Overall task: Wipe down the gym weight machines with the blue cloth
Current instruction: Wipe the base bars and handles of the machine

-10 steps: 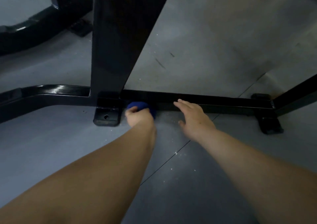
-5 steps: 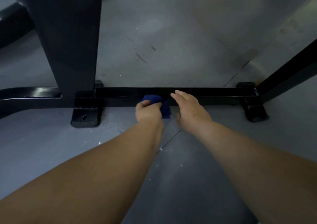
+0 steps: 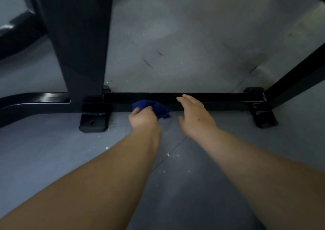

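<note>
A black steel base bar (image 3: pixel 219 99) of a weight machine runs across the floor in the head view. My left hand (image 3: pixel 143 118) grips a bunched blue cloth (image 3: pixel 158 108) and holds it against the near side of the bar. Just to the right, my right hand (image 3: pixel 195 114) has its fingers straight, with the fingertips touching the top of the bar. A wide dark upright post (image 3: pixel 79 41) rises from the bar at the left.
A bolted foot plate (image 3: pixel 93 121) sits left of the cloth and another foot (image 3: pixel 265 119) at the bar's right end. A diagonal black strut (image 3: pixel 299 71) rises at the right. A curved bar (image 3: pixel 26 103) extends left. Grey floor (image 3: pixel 175 185) lies beneath my arms.
My left hand slid the cloth right along the bar from the post's foot, then eased slightly back left. My right hand stayed on the bar. The camera view shifted.
</note>
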